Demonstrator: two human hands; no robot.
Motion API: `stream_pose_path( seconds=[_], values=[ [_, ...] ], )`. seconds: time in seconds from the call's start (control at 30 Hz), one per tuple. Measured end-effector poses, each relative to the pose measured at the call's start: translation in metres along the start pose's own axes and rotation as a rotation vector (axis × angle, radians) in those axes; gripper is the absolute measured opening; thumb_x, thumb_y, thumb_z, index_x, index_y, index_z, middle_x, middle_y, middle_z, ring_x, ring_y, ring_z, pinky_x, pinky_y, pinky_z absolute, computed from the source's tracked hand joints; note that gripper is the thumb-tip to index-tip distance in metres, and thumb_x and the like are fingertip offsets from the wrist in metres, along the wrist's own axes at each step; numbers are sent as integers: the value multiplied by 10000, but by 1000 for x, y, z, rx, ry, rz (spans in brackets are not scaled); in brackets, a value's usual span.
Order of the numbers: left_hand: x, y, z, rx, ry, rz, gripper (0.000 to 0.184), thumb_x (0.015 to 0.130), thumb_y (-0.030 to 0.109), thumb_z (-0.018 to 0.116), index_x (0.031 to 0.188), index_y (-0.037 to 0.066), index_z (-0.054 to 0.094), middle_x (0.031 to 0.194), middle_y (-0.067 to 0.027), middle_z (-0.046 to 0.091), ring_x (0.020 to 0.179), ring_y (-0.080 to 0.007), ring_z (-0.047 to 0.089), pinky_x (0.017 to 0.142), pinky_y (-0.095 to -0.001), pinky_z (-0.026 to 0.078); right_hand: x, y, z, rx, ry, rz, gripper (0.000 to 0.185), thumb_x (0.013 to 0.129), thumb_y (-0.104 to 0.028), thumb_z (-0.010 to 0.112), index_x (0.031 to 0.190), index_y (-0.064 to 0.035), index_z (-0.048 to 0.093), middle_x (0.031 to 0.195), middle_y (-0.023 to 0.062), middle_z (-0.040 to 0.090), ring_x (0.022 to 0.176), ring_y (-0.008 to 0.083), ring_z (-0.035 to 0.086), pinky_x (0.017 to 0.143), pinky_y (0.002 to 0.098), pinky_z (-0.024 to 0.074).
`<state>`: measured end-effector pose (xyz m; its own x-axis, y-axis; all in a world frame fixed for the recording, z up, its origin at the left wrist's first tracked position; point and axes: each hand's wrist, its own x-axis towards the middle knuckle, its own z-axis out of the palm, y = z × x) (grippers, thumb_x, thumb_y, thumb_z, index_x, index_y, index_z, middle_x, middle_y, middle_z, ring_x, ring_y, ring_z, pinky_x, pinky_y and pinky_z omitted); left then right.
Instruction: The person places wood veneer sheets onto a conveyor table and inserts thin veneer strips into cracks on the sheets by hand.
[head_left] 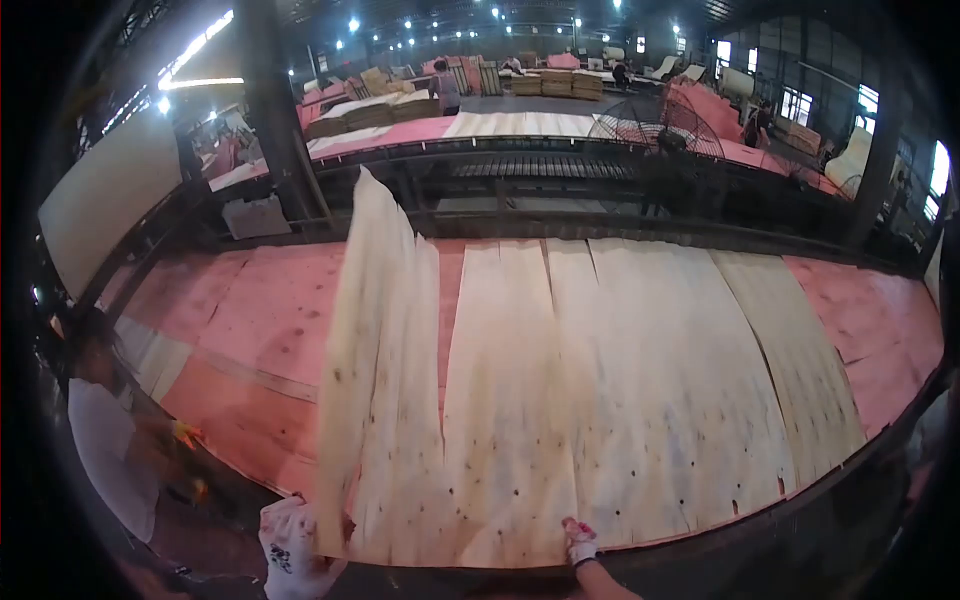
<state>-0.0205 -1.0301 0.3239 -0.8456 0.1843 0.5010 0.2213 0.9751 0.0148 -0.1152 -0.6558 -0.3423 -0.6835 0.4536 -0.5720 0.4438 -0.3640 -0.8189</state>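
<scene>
A pale veneer sheet (350, 340) stands partly raised at the left of centre, its far corner pointing up. My left hand (300, 540), in a white glove with dark print, grips this sheet's near edge; the sheet hides some of its fingers. My right hand (580, 541), in a white glove with reddish fingertips, rests at the near edge of the pale sheets (620, 380); its fingers are too small to make out clearly. Beneath and beside the pale sheets lie pink sheets (270, 310).
A person in a white shirt (105, 440) stands at the left edge, with orange-yellow gloves near the table. Behind the table are a dark rail (620, 222), a large fan (665, 125), a dark post (275, 120) and stacked sheets (555, 84). Other people work farther back.
</scene>
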Motion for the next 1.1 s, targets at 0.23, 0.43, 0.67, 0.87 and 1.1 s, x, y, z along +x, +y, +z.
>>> stream_pose_path(
  seconds=[0.23,0.43,0.67,0.87,1.1],
  values=[
    [10,31,43,-86,52,117,596,668,138,768,1233,41,606,1039,-130,671,862,-302,658,759,-436,517,-89,-43,20,225,-54,73,192,794,4,649,973,40,591,924,142,670,802,245,651,777,344,549],
    [18,51,29,-192,65,139,541,793,135,774,1280,-5,585,1164,-143,685,958,-255,682,840,-358,533,-7,52,-31,834,-424,446,204,782,-48,719,956,24,643,933,117,679,872,239,663,866,359,546],
    [7,20,38,-409,392,-217,365,741,-11,723,1104,-27,681,955,-150,707,810,-245,706,735,-352,545,-105,-67,32,703,-216,-90,149,739,19,766,836,-35,667,966,110,703,944,218,668,941,361,538],
    [-15,-2,68,-846,481,-509,289,907,10,688,1185,-42,629,1012,-82,685,853,-134,634,757,-287,526,-65,-33,24,657,-210,-156,95,803,-31,758,854,-24,679,955,112,711,898,229,679,909,341,548],
    [-7,14,44,-1065,452,-472,405,890,54,689,1272,-34,591,1164,-130,683,963,-176,656,856,-316,529,-75,-46,18,691,-30,-85,179,772,120,690,914,12,676,839,110,678,811,247,672,816,382,583]
  ],
)
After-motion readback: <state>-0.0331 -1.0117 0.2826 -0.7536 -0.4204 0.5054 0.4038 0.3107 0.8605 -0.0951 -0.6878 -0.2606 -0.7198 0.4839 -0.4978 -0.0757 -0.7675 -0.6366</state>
